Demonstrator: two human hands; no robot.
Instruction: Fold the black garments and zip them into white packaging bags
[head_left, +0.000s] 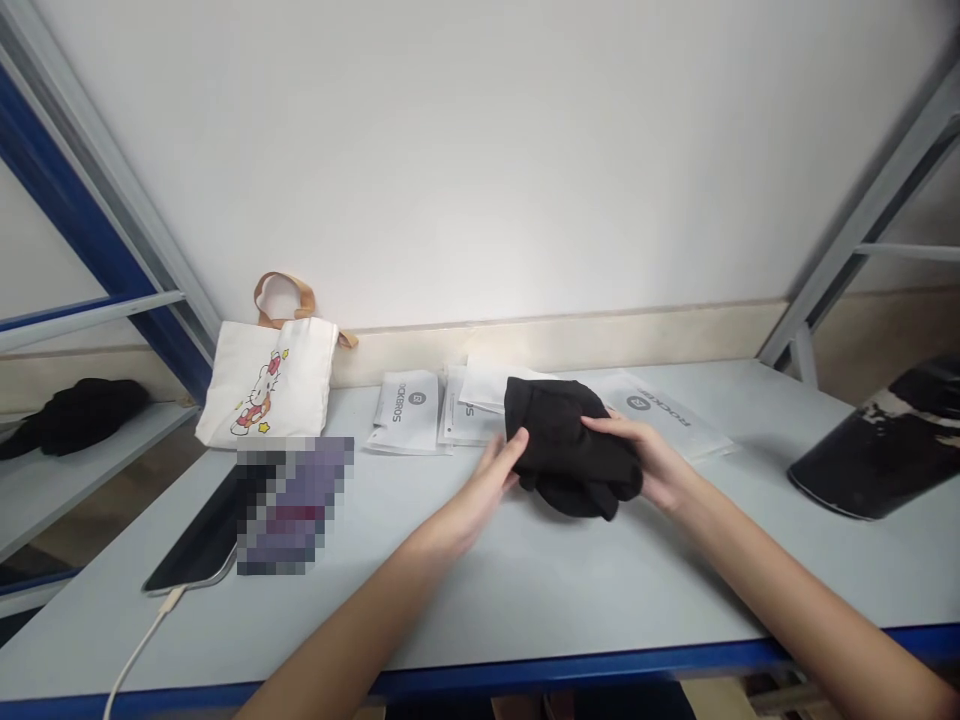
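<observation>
A folded black fabric garment (568, 452) lies on the tabletop, held between my two hands. My left hand (491, 482) grips its left side with the fingers curled against the folds. My right hand (634, 458) presses over its right side, fingers resting on top. Beneath and behind the garment are several white printed packets (406, 412), partly overlapping. One packet (660, 415) sticks out to the right of the cloth, and part of the pile is hidden by it.
A cream tote bag (270, 385) with a cartoon print stands at the back left. A phone (196, 532) with a white cable lies near a pixelated patch (294, 505). A large black cylinder (877, 450) lies at the right end. Black cloth (82, 418) sits on a lower shelf at left.
</observation>
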